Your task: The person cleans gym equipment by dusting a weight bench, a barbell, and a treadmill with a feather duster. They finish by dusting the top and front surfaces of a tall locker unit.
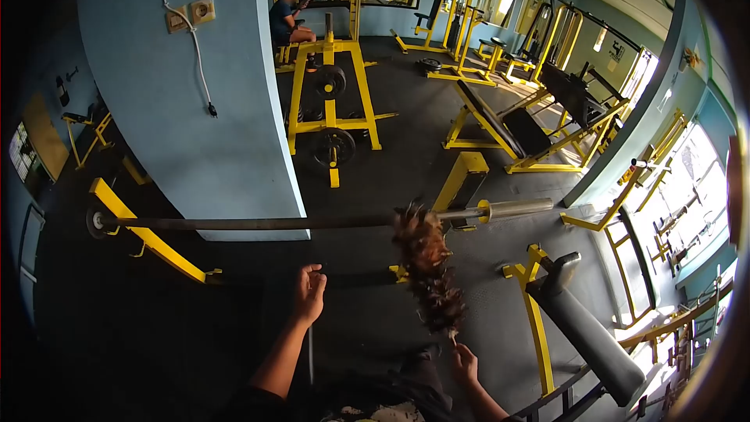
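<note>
Blue walls and yellow steel frames fill this gym, with black flooring underneath. Across the view in front of you runs a barbell [258, 223], resting on a yellow rack, its shiny sleeve pointing right. Your right hand [465, 363] is closed around the handle of a feather duster [426, 266], low near your body. The brown feathers rise up and to the left, and their tip touches the bar near the sleeve. Your left hand [308, 293] hangs just below the bar, fingers curled into a loose fist. I cannot tell whether it holds anything. A padded bench [586, 328] sits to your right. Well apart at the back, another person [285, 19] sits on a machine.
</note>
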{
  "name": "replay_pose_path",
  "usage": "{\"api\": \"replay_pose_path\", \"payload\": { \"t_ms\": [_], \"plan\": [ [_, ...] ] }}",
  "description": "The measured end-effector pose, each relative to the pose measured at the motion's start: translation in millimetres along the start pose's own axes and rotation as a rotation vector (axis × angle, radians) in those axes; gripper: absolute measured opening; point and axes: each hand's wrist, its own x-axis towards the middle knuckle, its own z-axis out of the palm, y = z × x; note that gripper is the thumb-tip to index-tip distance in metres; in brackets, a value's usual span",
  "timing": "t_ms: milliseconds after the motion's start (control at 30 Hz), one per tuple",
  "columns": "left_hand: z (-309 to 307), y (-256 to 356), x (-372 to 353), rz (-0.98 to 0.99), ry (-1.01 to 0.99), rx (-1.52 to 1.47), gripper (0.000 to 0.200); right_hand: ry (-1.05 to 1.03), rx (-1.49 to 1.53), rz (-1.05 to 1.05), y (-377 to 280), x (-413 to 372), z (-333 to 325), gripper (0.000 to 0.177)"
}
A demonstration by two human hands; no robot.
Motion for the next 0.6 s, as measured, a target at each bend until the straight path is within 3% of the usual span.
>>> {"api": "replay_pose_path", "payload": {
  "t_ms": [100, 167, 233, 300, 400, 433, 500, 533, 567, 600],
  "plan": [
    [-2, -4, 9, 0.061, 0.047, 0.112, 0.027, -0.006, -0.134, -0.068, 29, 2, 4, 0.03],
    [3, 7, 15, 0.023, 0.018, 0.06, 0.029, 0.158, 0.056, -0.087, 38, 9, 25, 0.028],
    [8, -1, 25, 0.03, 0.039, 0.087, 0.03, 0.163, 0.158, -0.069, 25, 18, 48, 0.028],
    [13, -1, 32, 0.039, 0.056, 0.12, 0.031, -0.12, 0.036, -0.129, 6, 25, 71, 0.03],
    [26, -1, 43, 0.056, 0.105, 0.246, 0.037, -0.22, -0.115, -0.226, -61, 32, 89, 0.029],
    [26, -5, 49, 0.054, 0.11, 0.254, 0.037, -0.228, -0.112, -0.227, -55, 44, 105, 0.029],
    [25, -10, 54, 0.039, 0.182, 0.258, 0.04, -0.118, 0.299, -0.109, -49, 63, 139, 0.031],
    [22, -12, 55, 0.029, 0.188, 0.269, 0.04, -0.163, 0.23, -0.284, -56, 68, 145, 0.033],
    [18, -15, 55, 0.034, 0.217, 0.259, 0.04, -0.18, 0.233, -0.28, -58, 76, 148, 0.033],
    [11, -17, 58, 0.047, 0.252, 0.251, 0.041, -0.25, 0.105, -0.487, -63, 88, 153, 0.034]
  ]
}}
